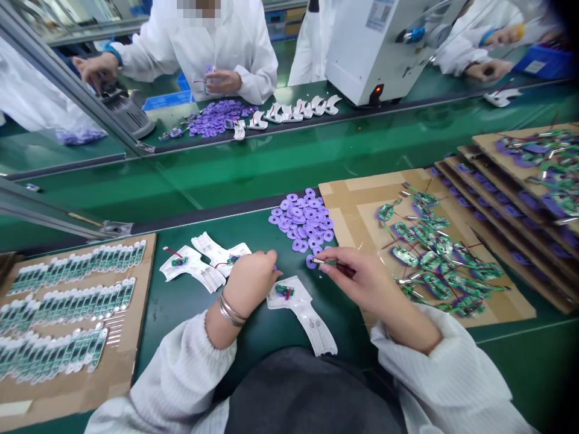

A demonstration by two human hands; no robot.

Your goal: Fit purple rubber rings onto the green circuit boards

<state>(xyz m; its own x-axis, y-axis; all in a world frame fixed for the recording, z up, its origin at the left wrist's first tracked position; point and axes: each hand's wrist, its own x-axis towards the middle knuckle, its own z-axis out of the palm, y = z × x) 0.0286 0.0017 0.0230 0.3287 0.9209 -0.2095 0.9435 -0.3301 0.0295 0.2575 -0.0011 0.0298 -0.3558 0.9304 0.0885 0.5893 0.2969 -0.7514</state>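
Note:
My left hand (253, 278) is closed, thumb and fingers pressed together, above the edge of a white plastic shell (310, 319). A sliver of purple shows at its fingertips, too small to make out. The shell holds a small green circuit board (284, 292) with a red wire. My right hand (357, 274) pinches a small silver cylinder (319, 261) with a green wire, its tip at a purple ring (310, 261). A pile of purple rings (303, 220) lies just beyond. Two more white shells (192, 265) with boards lie left of my left hand.
On the left, a cardboard sheet (120, 355) carries rows of narrow circuit boards. Wired green boards (429, 262) lie on cardboard at right, beside stacked cardboard layers (511, 223). Across the green divider, a co-worker (217, 54) handles parts near a white machine (362, 54).

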